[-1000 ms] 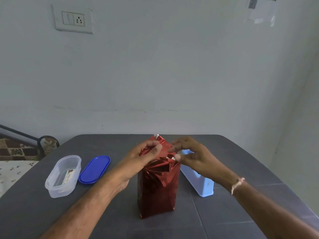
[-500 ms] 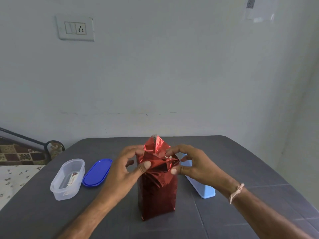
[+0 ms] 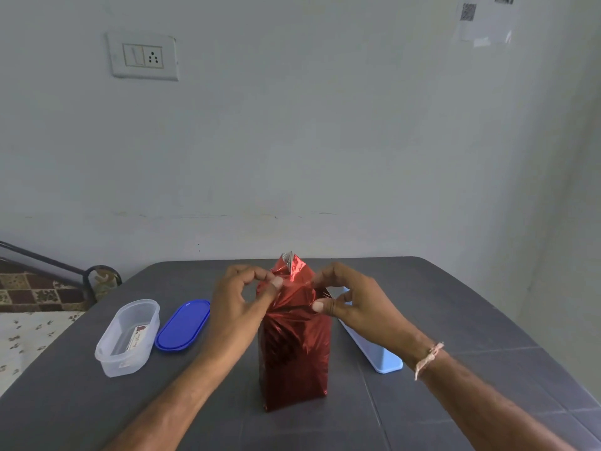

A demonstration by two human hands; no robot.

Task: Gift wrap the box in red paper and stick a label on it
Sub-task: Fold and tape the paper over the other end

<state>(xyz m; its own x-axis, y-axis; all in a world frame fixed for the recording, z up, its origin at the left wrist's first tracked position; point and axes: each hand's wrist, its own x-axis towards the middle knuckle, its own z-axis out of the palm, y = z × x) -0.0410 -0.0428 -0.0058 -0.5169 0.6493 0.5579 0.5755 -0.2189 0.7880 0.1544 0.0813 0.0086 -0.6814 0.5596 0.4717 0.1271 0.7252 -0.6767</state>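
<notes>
A tall box wrapped in shiny red paper stands upright on the grey table in the middle of the view. Its top paper is gathered into a folded peak with a silver underside showing at the tip. My left hand pinches the folded paper at the upper left of the box. My right hand pinches the paper at the upper right, thumb and fingers curled on the fold. A label card lies inside a clear tub to the left.
A clear plastic tub and its blue lid lie left of the box. A light blue flat case lies on the table to the right, behind my right wrist. The wall is close behind the table's far edge.
Both hands shifted along the top folds; the side flaps are pressed in further and the peak stands narrower. The camera has tilted slightly, so the table sits lower in view.
</notes>
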